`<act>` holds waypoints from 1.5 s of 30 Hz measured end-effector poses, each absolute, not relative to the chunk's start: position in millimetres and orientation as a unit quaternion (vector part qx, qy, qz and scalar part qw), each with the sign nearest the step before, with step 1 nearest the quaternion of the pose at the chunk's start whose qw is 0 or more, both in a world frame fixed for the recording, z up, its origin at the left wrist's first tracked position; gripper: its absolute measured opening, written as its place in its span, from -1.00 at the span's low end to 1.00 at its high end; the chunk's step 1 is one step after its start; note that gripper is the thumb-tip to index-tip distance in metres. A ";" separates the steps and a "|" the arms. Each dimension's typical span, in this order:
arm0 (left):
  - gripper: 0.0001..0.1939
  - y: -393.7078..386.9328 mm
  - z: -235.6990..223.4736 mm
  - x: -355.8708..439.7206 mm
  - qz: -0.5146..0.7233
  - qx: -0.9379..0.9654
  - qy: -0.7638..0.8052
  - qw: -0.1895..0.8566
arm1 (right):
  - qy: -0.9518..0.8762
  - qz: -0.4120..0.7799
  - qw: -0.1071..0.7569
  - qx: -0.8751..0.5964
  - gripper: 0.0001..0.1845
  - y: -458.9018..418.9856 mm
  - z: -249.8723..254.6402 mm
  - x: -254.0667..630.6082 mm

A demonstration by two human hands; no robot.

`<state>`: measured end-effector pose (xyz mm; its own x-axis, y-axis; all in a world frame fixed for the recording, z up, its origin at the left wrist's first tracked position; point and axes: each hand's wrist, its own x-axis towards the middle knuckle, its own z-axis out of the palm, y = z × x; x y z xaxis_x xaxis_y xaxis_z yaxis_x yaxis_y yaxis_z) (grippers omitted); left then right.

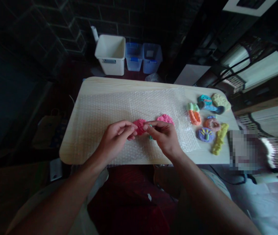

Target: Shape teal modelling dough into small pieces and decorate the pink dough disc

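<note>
A dark pink lump of what looks like modelling clay (140, 126) is between my two hands, over the bubble wrap. The closed fingers of my left hand (119, 133) are at its left edge. My right hand (164, 135) pinches its right side between thumb and index finger. Just behind that hand lies a brighter pink, bumpy clay piece (165, 118), partly covered by the fingers. A small bit of green (151, 137) shows under my right hand; its shape is mostly hidden. Fingertip contact is too small to make out fully.
Bubble wrap (99, 111) covers much of the wooden table (129, 82). At the right lie several coloured clay pieces, among them an orange one (194, 117), a purple disc (204, 134) and a yellow strip (220, 138). Beyond the table stand a white bin (110, 62) and two blue-tinted boxes (134, 58).
</note>
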<state>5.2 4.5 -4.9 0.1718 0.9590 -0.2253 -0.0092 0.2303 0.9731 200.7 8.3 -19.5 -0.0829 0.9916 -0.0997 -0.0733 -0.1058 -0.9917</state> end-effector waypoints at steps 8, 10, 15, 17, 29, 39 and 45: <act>-0.79 5.5 -6.1 6.5 0.407 0.474 0.505 0.596 | -0.371 0.664 0.468 -0.450 -0.57 7.6 -26.7 198.1; -0.79 5.3 -5.4 6.2 0.403 0.476 0.509 0.593 | -0.377 0.662 0.461 -0.455 -0.55 6.9 -24.4 197.2; -0.79 5.2 -4.0 5.3 0.392 0.486 0.517 0.586 | -0.435 0.586 0.497 -0.469 -0.51 9.1 -22.7 201.0; -0.79 5.1 -3.9 5.3 0.394 0.484 0.517 0.585 | -0.439 0.581 0.508 -0.461 -0.55 10.4 -24.3 202.6; -0.77 4.5 -3.9 6.5 0.387 0.477 0.506 0.606 | -0.438 0.627 0.481 -0.429 -0.50 5.6 -24.6 198.3; -0.73 -0.2 -10.9 11.0 0.382 0.411 0.401 0.725 | -0.647 0.449 0.463 -0.407 -0.77 1.4 -18.6 200.2; -0.72 2.4 -9.0 10.0 0.418 0.403 0.395 0.712 | -0.637 0.476 0.465 -0.389 -0.58 -0.8 -16.7 201.5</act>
